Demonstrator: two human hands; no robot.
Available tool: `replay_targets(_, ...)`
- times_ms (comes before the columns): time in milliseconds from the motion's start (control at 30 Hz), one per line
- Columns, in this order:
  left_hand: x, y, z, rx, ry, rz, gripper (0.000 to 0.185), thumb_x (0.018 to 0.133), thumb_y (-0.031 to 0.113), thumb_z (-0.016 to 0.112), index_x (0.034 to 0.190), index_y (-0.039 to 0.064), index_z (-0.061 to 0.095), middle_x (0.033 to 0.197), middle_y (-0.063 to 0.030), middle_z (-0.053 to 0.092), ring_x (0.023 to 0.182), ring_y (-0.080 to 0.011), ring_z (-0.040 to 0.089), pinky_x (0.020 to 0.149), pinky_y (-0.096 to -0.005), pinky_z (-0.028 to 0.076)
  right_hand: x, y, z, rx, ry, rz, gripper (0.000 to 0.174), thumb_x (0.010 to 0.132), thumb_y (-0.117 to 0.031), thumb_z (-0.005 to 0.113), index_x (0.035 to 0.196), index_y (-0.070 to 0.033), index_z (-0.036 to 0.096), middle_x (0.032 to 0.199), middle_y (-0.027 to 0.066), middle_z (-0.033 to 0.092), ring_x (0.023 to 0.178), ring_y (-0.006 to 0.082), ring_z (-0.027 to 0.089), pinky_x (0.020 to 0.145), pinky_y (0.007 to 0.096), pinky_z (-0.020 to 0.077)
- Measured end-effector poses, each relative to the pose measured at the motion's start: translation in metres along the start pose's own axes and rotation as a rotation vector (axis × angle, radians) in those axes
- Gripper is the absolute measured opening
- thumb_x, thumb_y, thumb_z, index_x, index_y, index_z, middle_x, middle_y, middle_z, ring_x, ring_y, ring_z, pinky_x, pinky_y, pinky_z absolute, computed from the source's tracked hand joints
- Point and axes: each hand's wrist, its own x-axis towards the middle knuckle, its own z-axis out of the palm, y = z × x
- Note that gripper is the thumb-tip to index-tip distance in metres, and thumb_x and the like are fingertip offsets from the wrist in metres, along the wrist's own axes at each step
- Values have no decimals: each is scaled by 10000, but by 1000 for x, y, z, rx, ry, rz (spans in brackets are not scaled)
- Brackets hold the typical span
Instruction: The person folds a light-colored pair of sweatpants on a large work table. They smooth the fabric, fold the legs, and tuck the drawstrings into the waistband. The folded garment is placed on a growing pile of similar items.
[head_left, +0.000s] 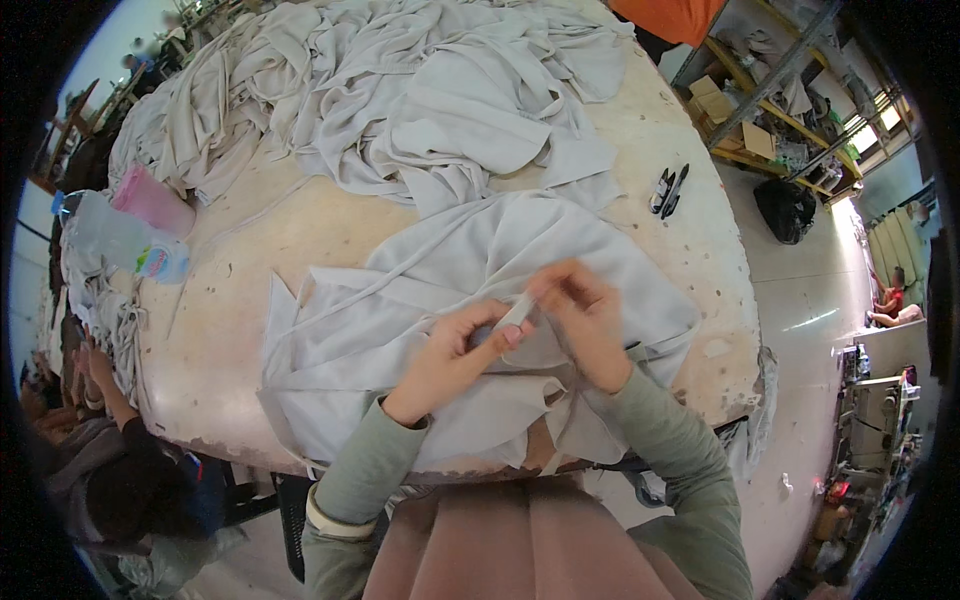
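Observation:
A light grey cloth garment (360, 322) lies spread in loose folds on the worktable (225, 330) in front of me. Above its middle, my left hand (465, 345) pinches a narrow edge of the cloth between thumb and fingers. My right hand (581, 315) meets it from the right, its fingertips close together at the upper end of the same edge. The right fingers are slightly blurred, and whether they grip the cloth is hard to see. Part of the garment hangs towards the table's near edge.
A heap of similar grey cloth (450, 97) covers the far side. Black pens (669, 192) lie at the right. A clear plastic bottle (112, 229) and a pink container (154, 202) stand at the left. Another person (135, 480) sits at the lower left. Shelving (765, 97) stands at the right.

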Motion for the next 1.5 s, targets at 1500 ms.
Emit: replay_targets(1500,0,-10,1,566,266,309,210,853,87,616,1039,-8,592,1022,-119,527,916,-238,590,778,-323,464,-16,3,5,-413,-60,-179,594,645,59,645,1192,-88,465,1164,95,441,909,208,524,685,280,451)
